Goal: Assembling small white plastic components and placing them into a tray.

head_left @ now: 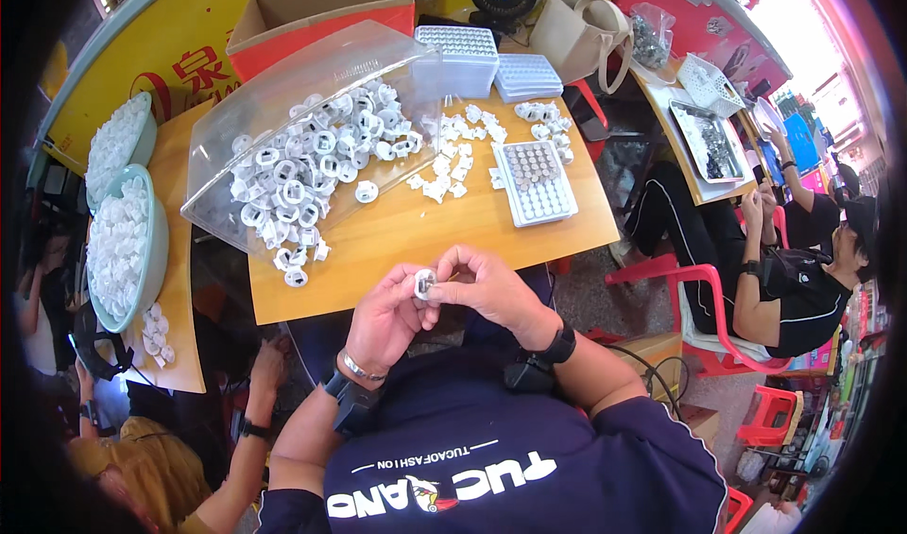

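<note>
Holding small white round part (pixel 425 284) up near front edge of bench (pixel 378 241), between left hand (pixel 385 317) and right hand (pixel 496 293). With left fingers (pixel 399 279), gripping its rim, nearly closed; with right, touching its side; how far open, on what, cannot tell. Looks light, stiff, perhaps slippery plastic; best take by rim, sparing dark middle.

A small, round white plastic piece (pixel 425 284) is pinched at the fingertips of the left hand (pixel 385 312), with the right hand (pixel 487 293) close against its right side; its round face is turned up toward the camera, a greyish, darker patch showing at the middle; the fingers partly cover its rim, and finer detail is too small to tell.
</note>
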A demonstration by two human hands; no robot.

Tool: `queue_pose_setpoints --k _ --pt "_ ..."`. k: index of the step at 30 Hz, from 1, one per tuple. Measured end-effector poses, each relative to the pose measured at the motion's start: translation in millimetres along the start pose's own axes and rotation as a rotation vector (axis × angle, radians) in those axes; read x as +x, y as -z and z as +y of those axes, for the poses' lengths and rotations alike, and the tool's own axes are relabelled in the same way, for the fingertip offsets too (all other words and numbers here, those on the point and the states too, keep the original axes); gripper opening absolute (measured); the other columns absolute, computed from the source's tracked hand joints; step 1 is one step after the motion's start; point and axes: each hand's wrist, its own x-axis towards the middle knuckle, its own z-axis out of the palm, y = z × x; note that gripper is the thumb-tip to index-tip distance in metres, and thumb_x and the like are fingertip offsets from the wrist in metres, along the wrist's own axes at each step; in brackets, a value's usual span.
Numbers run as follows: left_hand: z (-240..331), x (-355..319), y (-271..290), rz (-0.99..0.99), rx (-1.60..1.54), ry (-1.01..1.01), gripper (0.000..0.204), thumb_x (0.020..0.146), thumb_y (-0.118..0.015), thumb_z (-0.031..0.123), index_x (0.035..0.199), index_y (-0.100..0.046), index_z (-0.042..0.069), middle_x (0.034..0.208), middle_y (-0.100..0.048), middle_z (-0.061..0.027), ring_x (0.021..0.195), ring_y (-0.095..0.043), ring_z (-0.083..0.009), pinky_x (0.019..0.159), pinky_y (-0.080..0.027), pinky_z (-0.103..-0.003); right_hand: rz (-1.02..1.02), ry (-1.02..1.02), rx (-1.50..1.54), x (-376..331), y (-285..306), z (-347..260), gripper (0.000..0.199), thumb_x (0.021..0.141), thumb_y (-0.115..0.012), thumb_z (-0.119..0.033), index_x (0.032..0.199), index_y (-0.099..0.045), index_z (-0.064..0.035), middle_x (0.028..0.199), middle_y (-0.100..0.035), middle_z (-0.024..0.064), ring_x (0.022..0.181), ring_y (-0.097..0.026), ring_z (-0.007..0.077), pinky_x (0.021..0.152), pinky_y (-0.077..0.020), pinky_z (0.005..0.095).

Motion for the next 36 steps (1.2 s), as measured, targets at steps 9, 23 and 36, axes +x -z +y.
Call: queue_pose_setpoints --k 9,23,36 --pt "2.4 12.4 8.7 0.027 -0.029 0.005 0.023 0.098 -0.046 0.023 0.105 -0.052 0.002 0.085 -0.061 -0.0097 0.07 -0.059 -0.0185 0.062 -0.047 -0.027 0.208 0.397 -0.745 7.4 -0.3 -1.1 0.004 0.082 -0.066 -0.002 0.085 -0.063 -0.0017 0.083 -0.063 0.0071 0.077 -0.064 0.0176 0.068 -0.0502 0.0291" --pt "7.1 13.7 15.6 0.054 0.02 0.035 0.018 0.098 -0.045 0.018 0.103 -0.052 0.002 0.083 -0.061 -0.0079 0.068 -0.061 -0.0159 0.06 -0.048 -0.025 0.255 0.569 -1.07 13.7 -8.7 -3.2 0.009 0.074 -0.068 -0.004 0.082 -0.064 -0.0051 0.084 -0.061 0.0089 0.077 -0.062 0.0259 0.066 -0.0503 0.034" --pt "16.6 4.3 1.2 0.121 0.12 -0.002 0.017 0.097 -0.049 0.018 0.099 -0.054 0.003 0.08 -0.062 -0.0063 0.065 -0.059 -0.0136 0.058 -0.048 -0.024 0.21 0.637 -1.0 10.9 -10.4 4.3 0.01 0.075 -0.068 -0.002 0.083 -0.062 -0.0048 0.091 -0.061 0.0099 0.082 -0.061 0.0273 0.071 -0.0501 0.0339"
